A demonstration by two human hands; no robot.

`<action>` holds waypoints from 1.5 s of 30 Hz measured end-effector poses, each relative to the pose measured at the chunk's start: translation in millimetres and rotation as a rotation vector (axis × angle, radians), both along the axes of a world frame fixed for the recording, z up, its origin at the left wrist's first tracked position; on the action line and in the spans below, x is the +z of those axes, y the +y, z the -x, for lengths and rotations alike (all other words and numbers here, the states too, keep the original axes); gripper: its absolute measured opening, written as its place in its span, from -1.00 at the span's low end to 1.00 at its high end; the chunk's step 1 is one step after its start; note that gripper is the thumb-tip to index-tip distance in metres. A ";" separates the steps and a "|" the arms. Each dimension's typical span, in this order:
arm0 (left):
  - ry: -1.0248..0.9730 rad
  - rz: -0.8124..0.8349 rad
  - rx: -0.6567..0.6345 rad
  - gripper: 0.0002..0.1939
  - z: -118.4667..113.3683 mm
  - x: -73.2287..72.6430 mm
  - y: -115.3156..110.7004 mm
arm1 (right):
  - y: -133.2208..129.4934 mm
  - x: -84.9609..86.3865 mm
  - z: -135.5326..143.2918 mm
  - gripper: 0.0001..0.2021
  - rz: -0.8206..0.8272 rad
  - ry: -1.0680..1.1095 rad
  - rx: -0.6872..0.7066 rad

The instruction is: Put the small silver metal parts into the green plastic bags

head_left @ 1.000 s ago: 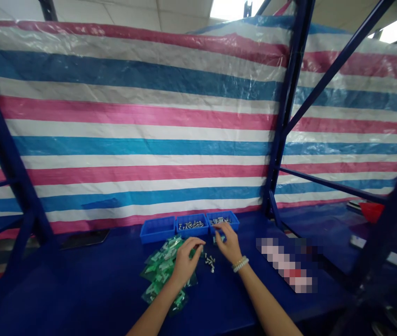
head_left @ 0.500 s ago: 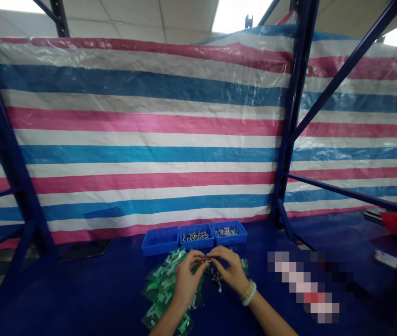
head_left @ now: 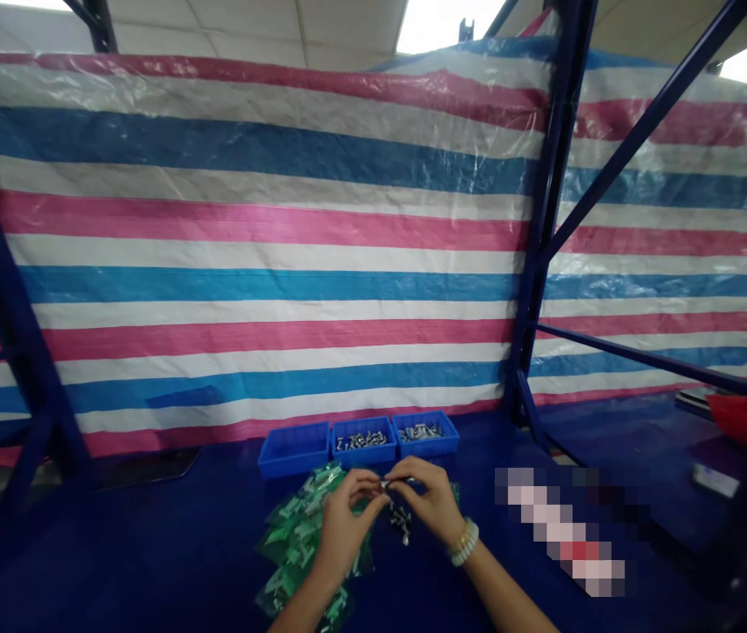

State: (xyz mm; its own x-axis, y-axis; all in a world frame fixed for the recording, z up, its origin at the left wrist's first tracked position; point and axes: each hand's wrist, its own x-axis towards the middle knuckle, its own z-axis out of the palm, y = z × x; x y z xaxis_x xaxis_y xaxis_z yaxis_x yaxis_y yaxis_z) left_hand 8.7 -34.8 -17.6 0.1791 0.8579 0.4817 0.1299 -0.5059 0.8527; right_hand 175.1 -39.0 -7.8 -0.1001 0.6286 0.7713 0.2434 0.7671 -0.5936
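Observation:
My left hand (head_left: pixel 351 514) and my right hand (head_left: pixel 431 501) meet fingertip to fingertip over the blue table. Between their pinched fingers is a small metallic piece (head_left: pixel 384 484), too small to name. Under and beside my left hand lies a pile of green plastic packets (head_left: pixel 304 527) with pale pieces inside. A loose cluster of small silvery metal parts (head_left: pixel 401 520) rests on the table just below my right hand's fingers. A bracelet (head_left: pixel 464 542) circles my right wrist.
Behind my hands stand three blue bins: one without visible parts (head_left: pixel 294 450), a middle one (head_left: pixel 364 454) and a right one (head_left: pixel 424 447) with small metal parts. A dark flat object (head_left: pixel 149 466) lies left. Blue rack posts (head_left: pixel 535 264) rise before a striped tarp (head_left: pixel 268 290).
The view has shifted slightly, so the table and bins sit a little further left. Both hands keep their pinch, fingertips together, with only slight finger movement.

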 end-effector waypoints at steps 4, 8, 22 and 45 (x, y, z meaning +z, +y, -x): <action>-0.013 -0.031 0.017 -0.82 -3.0 -1.1 -1.5 | -0.2 0.4 -1.8 -0.89 0.001 -0.022 -0.021; 0.019 -0.122 0.104 -0.86 -3.0 -1.0 -1.8 | 2.7 -6.2 1.2 -0.86 0.082 -0.043 -0.025; 0.338 -0.391 0.271 -0.85 15.1 39.2 47.0 | 20.7 -22.2 0.8 -0.80 0.327 0.210 0.128; 0.481 -0.325 0.033 -0.80 32.9 20.6 48.0 | 46.9 -15.6 4.3 -0.84 0.573 -0.630 -0.267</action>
